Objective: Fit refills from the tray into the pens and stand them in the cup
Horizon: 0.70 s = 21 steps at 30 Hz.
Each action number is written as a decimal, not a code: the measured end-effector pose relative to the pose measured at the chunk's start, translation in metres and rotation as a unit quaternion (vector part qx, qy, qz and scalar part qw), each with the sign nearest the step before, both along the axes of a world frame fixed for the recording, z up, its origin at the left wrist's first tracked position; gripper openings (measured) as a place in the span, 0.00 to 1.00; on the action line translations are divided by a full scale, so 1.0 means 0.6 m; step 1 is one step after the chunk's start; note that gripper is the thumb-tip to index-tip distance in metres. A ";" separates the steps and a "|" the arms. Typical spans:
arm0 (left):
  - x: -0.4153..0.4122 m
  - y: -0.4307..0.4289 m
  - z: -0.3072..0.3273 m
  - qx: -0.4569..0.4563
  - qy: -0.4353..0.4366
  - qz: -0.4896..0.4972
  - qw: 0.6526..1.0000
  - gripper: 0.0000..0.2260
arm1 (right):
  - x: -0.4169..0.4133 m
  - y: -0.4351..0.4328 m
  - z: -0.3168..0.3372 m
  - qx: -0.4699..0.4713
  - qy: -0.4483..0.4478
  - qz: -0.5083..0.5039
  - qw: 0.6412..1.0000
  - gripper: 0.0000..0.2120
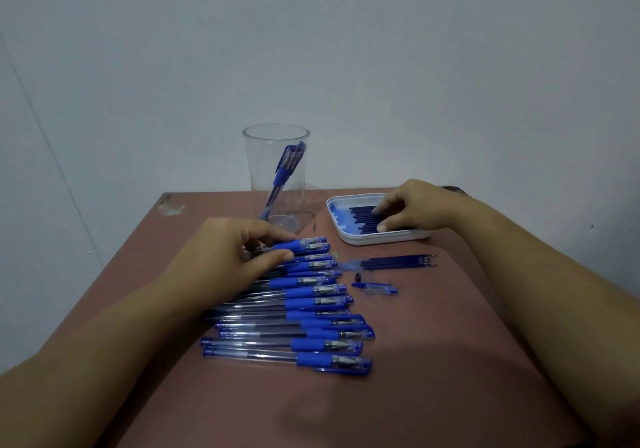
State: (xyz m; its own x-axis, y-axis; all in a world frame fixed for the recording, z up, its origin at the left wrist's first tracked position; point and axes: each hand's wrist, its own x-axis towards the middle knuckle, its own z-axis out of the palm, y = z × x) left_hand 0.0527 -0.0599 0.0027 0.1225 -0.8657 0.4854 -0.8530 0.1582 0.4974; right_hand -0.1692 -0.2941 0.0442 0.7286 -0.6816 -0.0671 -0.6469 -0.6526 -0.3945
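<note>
Refills lie side by side in the white tray, directly under the right hand. That hand reaches in from the near side with its fingers bent down, and forefinger and thumb tips touch the dark sticks. Whether one is already pinched free I cannot tell. Keeping the refills parallel in a shallow tray probably makes it easy to slide one out.

The left hand sits over the far end of the row of pens, which lies on the counter and runs back toward the person. Thumb and curled fingers pinch the far pen at its blue grip, likely so that both parts are taken up at once.

Just beyond the left hand stands the clear cup, with one finished pen leaning inside. It is close enough for a short reach.

Between the hands, nearer the person than the tray, lie loose refills, a small nose cone and a cap, seemingly parts set aside. With so many pens lying flat, the task looks barely begun.
</note>
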 end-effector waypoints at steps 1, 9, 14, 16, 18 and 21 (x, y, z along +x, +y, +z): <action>0.000 0.000 0.000 -0.002 0.002 -0.001 1.000 0.09 | 0.001 -0.002 -0.004 -0.002 0.004 0.005 1.000 0.16; -0.004 -0.002 -0.002 0.000 0.011 -0.007 1.000 0.09 | 0.002 -0.006 -0.012 -0.024 -0.013 -0.004 1.000 0.10; -0.005 0.000 0.004 0.002 0.008 -0.015 1.000 0.10 | 0.001 -0.005 -0.015 -0.047 -0.030 -0.004 0.998 0.12; -0.006 0.000 0.006 0.003 0.008 -0.016 1.000 0.11 | 0.002 0.000 -0.012 -0.053 -0.051 -0.001 0.997 0.13; -0.006 0.001 0.007 0.007 0.003 -0.014 1.000 0.11 | 0.001 0.006 -0.006 -0.069 -0.086 0.008 0.994 0.12; -0.004 0.002 0.007 0.011 -0.003 -0.005 1.000 0.09 | -0.004 0.035 0.018 -0.084 -0.177 0.021 0.980 0.11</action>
State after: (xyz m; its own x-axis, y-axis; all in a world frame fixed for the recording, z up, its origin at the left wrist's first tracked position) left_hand 0.0502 -0.0589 0.0067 0.1118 -0.8771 0.4670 -0.8542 0.1554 0.4962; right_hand -0.1716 -0.2732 0.0549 0.7141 -0.6302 0.3048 -0.4599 -0.7505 -0.4746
